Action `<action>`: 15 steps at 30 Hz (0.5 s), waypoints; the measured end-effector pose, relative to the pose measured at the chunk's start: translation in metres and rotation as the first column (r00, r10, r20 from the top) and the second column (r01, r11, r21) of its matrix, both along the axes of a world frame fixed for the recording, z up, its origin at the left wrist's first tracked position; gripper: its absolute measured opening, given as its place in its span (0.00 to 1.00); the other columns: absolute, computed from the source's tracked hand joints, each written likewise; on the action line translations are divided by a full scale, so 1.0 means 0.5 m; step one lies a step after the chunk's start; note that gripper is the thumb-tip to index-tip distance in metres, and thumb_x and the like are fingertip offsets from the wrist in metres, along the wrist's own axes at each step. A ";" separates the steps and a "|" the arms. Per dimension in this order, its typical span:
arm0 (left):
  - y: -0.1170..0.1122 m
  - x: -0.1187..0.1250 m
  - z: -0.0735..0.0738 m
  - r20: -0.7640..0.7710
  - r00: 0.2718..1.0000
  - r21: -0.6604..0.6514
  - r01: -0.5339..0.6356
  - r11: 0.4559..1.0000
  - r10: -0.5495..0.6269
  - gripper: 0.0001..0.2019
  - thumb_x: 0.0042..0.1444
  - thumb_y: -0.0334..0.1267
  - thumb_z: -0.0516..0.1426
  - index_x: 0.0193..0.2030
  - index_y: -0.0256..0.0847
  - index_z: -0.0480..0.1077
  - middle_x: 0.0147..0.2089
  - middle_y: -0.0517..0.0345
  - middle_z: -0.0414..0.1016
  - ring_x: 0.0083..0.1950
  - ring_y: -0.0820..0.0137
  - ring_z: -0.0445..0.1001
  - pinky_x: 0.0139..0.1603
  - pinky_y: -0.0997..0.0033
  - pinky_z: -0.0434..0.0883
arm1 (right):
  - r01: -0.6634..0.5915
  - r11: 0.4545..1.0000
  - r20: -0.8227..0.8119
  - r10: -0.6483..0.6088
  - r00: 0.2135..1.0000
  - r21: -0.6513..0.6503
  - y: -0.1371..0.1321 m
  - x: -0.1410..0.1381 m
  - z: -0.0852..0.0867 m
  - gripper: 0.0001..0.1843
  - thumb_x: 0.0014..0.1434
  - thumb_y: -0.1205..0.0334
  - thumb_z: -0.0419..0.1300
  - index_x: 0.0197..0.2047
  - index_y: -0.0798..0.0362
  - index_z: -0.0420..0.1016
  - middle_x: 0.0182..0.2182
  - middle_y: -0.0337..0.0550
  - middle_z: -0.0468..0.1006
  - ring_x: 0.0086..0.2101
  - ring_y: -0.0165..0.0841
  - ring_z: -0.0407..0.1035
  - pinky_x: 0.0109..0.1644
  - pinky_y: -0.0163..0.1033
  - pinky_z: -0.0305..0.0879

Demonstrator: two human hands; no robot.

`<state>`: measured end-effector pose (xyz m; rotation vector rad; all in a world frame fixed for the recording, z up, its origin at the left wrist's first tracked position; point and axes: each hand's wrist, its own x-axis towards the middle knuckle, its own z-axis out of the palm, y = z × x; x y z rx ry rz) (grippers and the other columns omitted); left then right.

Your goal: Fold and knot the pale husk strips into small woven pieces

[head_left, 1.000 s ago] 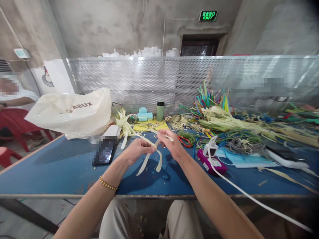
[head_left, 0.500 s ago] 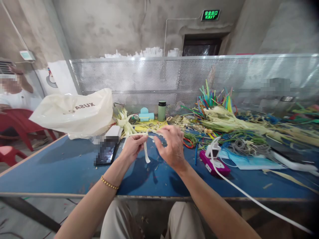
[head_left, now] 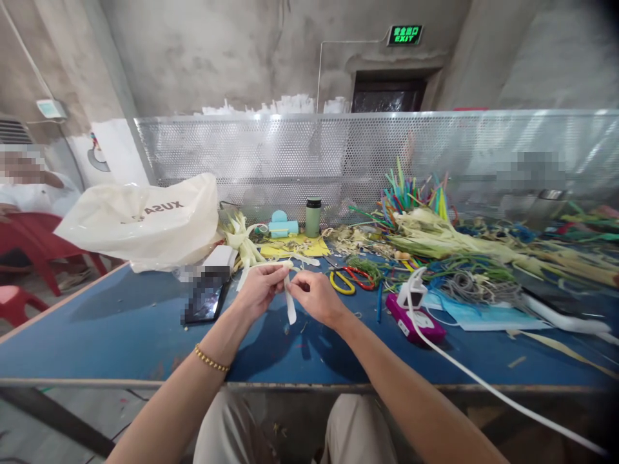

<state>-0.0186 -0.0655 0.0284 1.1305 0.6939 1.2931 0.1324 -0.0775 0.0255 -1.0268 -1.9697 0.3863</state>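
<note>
A pale corn husk strip (head_left: pixel 291 308) hangs down between my hands, its lower end loose above the blue tabletop. My left hand (head_left: pixel 261 288) pinches it near the top between thumb and fingers, with a gold beaded bracelet on that wrist. Beside it, my right hand (head_left: pixel 316 296) is closed, its thumb and fingertips pressed together on the strip's right edge. Just beyond my right hand lie scissors with a yellow handle loop (head_left: pixel 342 282) and a red one. A bunch of corn husks (head_left: pixel 243 240) rests behind my left hand.
Left are a phone (head_left: pixel 207 298) and a large cream plastic bag (head_left: pixel 145 219). A green bottle (head_left: pixel 313 217) stands by the perforated metal screen (head_left: pixel 251 142). Rightward lie a husk pile (head_left: pixel 435 233), coloured stems, a purple power block (head_left: pixel 416 322) with a white cable, and a blue mask (head_left: pixel 498 314).
My right hand, spread and raised before, has come down and left to close at the strip. The yellow scissor handle now shows. My left hand keeps its pinch.
</note>
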 end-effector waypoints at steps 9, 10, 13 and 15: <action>0.005 0.001 -0.005 -0.003 0.997 0.005 -0.081 0.997 0.081 0.17 0.37 0.43 0.71 0.20 0.34 0.70 0.16 0.63 0.63 0.19 0.81 0.58 0.22 0.76 0.54 | -0.013 0.999 0.086 0.009 0.996 0.047 0.006 -0.002 -0.011 0.12 0.56 0.66 0.57 0.21 0.53 0.66 0.22 0.37 0.70 0.25 0.27 0.60 0.31 0.34 0.54; 0.006 0.001 -0.005 -0.001 0.996 0.006 -0.084 0.996 0.084 0.17 0.37 0.43 0.71 0.19 0.34 0.70 0.16 0.63 0.63 0.20 0.80 0.59 0.22 0.76 0.54 | -0.011 0.999 0.096 0.006 0.995 0.048 0.006 -0.002 -0.012 0.12 0.56 0.66 0.58 0.21 0.53 0.66 0.22 0.37 0.70 0.25 0.27 0.60 0.31 0.34 0.53; 0.006 -0.003 -0.004 -0.006 0.996 0.018 -0.084 0.996 0.084 0.17 0.37 0.43 0.70 0.18 0.34 0.69 0.16 0.64 0.62 0.20 0.80 0.59 0.22 0.76 0.55 | -0.007 0.998 0.123 0.000 0.992 0.058 0.004 -0.003 -0.012 0.12 0.56 0.67 0.58 0.21 0.53 0.66 0.22 0.38 0.70 0.25 0.27 0.60 0.31 0.34 0.53; 0.005 -0.005 -0.002 -0.025 0.997 0.035 -0.077 0.996 0.078 0.17 0.38 0.44 0.70 0.19 0.34 0.70 0.16 0.64 0.61 0.19 0.80 0.57 0.22 0.76 0.53 | -0.021 0.996 0.144 0.008 0.990 0.089 0.001 0.001 -0.006 0.15 0.58 0.64 0.58 0.21 0.53 0.66 0.22 0.38 0.69 0.25 0.28 0.60 0.31 0.34 0.53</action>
